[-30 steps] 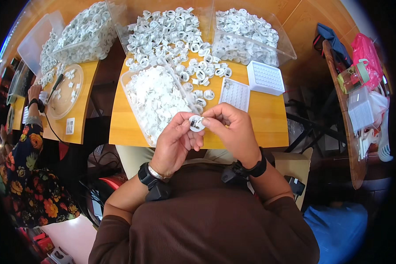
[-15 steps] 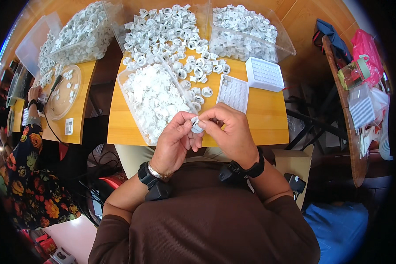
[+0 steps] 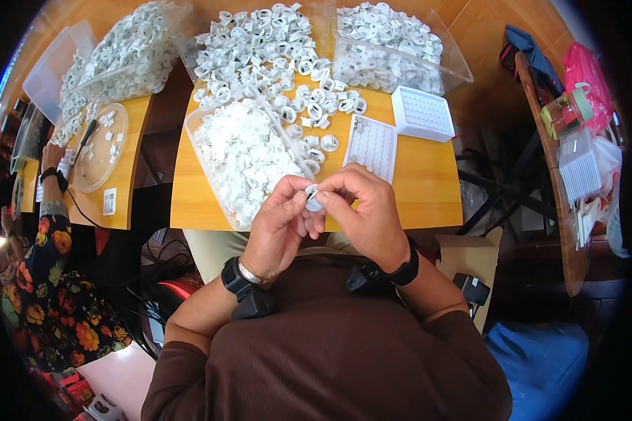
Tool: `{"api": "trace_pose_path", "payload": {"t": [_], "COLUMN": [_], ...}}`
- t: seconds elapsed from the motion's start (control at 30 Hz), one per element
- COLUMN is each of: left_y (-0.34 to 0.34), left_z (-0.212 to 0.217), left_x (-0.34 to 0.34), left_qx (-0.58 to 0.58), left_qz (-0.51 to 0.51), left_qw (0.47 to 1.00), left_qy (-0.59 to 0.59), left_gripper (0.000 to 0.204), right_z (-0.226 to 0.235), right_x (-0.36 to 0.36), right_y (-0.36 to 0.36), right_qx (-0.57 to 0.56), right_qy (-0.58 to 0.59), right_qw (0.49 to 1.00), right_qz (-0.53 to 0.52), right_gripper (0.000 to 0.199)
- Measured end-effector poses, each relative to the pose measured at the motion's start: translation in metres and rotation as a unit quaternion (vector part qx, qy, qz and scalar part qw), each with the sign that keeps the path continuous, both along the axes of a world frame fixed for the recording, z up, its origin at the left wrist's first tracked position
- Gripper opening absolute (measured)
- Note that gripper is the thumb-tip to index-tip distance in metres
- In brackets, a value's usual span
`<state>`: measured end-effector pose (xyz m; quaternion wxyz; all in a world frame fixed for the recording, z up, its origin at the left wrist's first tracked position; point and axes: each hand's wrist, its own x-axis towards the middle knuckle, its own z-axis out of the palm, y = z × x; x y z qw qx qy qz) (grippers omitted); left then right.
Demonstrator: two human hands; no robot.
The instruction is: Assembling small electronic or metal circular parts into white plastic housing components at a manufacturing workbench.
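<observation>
Between both hands, just above the table's front edge, is a small round white plastic part [image 3: 314,198] with a dark slot. The thumb and fingers of my left hand [image 3: 281,214] grip its left side. My right hand [image 3: 361,203] pinches its upper right side with thumb and forefinger. Any smaller piece under the fingertips is hidden. Left of my hands stands a clear tub [image 3: 211,188] heaped with small white pieces. Several round white parts [image 3: 314,111] like the held one lie loose beyond my hands. A white tray [image 3: 383,151] with rows of pockets lies beyond my right hand.
A stack of white trays [image 3: 423,114] stands at the right of the table. Clear bins [image 3: 456,67] full of round white parts line the back. At the left, a co-worker's hand [image 3: 53,154] is by a round clear lid [image 3: 91,172] and a screwdriver [image 3: 88,132].
My hands keep nearly the same place and grip on the round white part. The view has shifted slightly. The co-worker's hand at the left has moved a little.
</observation>
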<state>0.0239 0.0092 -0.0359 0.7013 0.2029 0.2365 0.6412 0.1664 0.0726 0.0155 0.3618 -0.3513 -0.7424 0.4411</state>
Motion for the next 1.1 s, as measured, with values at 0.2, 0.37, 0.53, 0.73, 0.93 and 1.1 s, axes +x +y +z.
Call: {"api": "trace_pose_path", "payload": {"t": [0.2,0.37,0.53,0.73,0.93,1.1], "left_y": [0.003,0.003,0.001,0.001,0.001,0.001], "left_z": [-0.003,-0.005,-0.005,-0.006,0.000,0.002], "left_x": [0.001,0.002,0.002,0.002,0.005,0.007], "left_qx": [0.002,-0.003,-0.001,-0.003,-0.001,-0.004], "left_qz": [-0.027,-0.024,-0.015,-0.021,-0.002,-0.015], "left_qw": [0.999,1.000,1.000,1.000,1.000,1.000], "left_qy": [-0.023,-0.018,-0.010,-0.016,0.001,-0.020], "left_gripper": [0.024,0.025,0.026,0.026,0.024,0.022], "right_z": [-0.004,-0.001,-0.005,-0.005,-0.009,-0.013], "right_x": [0.003,0.003,0.002,0.003,0.001,0.002], "right_y": [-0.002,-0.006,-0.007,-0.006,-0.010,-0.010], "right_qx": [-0.024,-0.023,-0.005,0.015,0.034,0.085], "right_qy": [0.015,0.013,0.024,-0.003,0.017,0.010], "right_qw": [1.000,1.000,1.000,1.000,0.998,0.995], "right_qz": [0.002,-0.011,-0.010,-0.016,-0.042,-0.054], "right_gripper": [0.004,0.002,0.003,0.003,0.005,0.006]}}
